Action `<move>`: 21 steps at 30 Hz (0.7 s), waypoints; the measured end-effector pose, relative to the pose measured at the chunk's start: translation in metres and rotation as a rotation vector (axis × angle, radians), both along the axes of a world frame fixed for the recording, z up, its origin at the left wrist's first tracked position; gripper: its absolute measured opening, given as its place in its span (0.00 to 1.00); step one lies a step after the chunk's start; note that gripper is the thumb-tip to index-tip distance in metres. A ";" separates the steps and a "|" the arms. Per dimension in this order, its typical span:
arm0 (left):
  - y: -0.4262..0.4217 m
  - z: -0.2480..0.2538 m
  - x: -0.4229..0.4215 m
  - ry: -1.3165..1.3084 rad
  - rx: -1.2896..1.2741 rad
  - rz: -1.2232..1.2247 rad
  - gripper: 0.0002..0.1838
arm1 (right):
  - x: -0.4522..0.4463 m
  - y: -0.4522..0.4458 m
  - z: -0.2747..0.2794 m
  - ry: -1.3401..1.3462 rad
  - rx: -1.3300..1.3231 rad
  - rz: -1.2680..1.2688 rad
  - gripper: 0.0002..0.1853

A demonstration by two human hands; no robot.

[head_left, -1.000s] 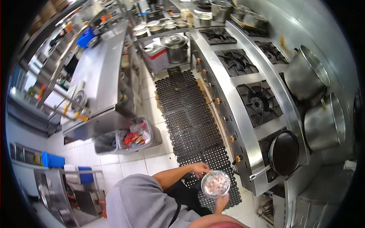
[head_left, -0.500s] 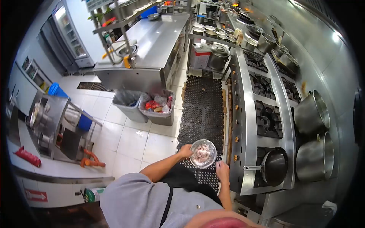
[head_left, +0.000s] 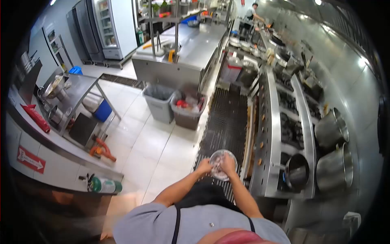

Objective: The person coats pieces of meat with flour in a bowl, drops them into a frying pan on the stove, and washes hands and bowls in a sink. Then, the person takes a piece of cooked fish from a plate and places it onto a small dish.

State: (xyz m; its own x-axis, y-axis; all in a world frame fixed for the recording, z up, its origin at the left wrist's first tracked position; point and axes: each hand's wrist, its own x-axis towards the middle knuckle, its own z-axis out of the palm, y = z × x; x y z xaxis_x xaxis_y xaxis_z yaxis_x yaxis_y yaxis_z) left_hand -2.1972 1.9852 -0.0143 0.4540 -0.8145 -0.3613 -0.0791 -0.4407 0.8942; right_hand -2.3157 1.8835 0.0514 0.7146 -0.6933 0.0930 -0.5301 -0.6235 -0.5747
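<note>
A round metal bowl (head_left: 219, 178) is held low in front of my body, with pale pinkish pieces of food (head_left: 217, 164) inside; they look like raw meat, though blur hides the exact kind. On the bowl's left side, my left hand (head_left: 204, 166) is closed around the rim. My right hand (head_left: 228, 163) reaches over the right rim into the bowl. Its fingers look curled down among the pieces, and their tips are hidden.
To my right runs a gas stove (head_left: 291, 134) with a dark wok (head_left: 297, 171) and large pots (head_left: 335, 166). Two bins (head_left: 159, 106) stand ahead-left by a steel counter (head_left: 195, 49). A black mat (head_left: 227, 118) covers the floor. Far off, a person (head_left: 252, 13) stands by the stoves.
My right hand has moved from beside the bowl into it. My left hand still grips the rim. The camera view has tilted up, bringing a distant person into sight.
</note>
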 end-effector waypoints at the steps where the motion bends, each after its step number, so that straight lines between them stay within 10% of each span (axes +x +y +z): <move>1: 0.024 0.027 -0.016 0.102 0.043 0.033 0.16 | -0.011 0.018 0.000 0.082 -0.021 -0.038 0.19; 14: 0.102 0.046 -0.095 0.416 -0.009 0.049 0.18 | -0.086 0.078 0.020 0.050 -0.057 0.236 0.16; 16: 0.084 -0.038 -0.092 0.140 -0.068 -0.027 0.18 | -0.101 0.068 -0.013 -0.195 -0.284 0.370 0.18; 19: 0.084 -0.012 -0.094 -0.017 0.052 -0.345 0.12 | -0.126 0.069 0.013 0.077 0.156 0.253 0.23; 20: 0.080 0.029 -0.125 0.312 -0.003 -0.108 0.09 | -0.143 0.080 0.050 0.133 0.314 0.115 0.18; 21: 0.075 0.047 -0.143 0.432 -0.045 -0.094 0.11 | -0.160 0.077 0.024 0.053 -0.063 0.083 0.16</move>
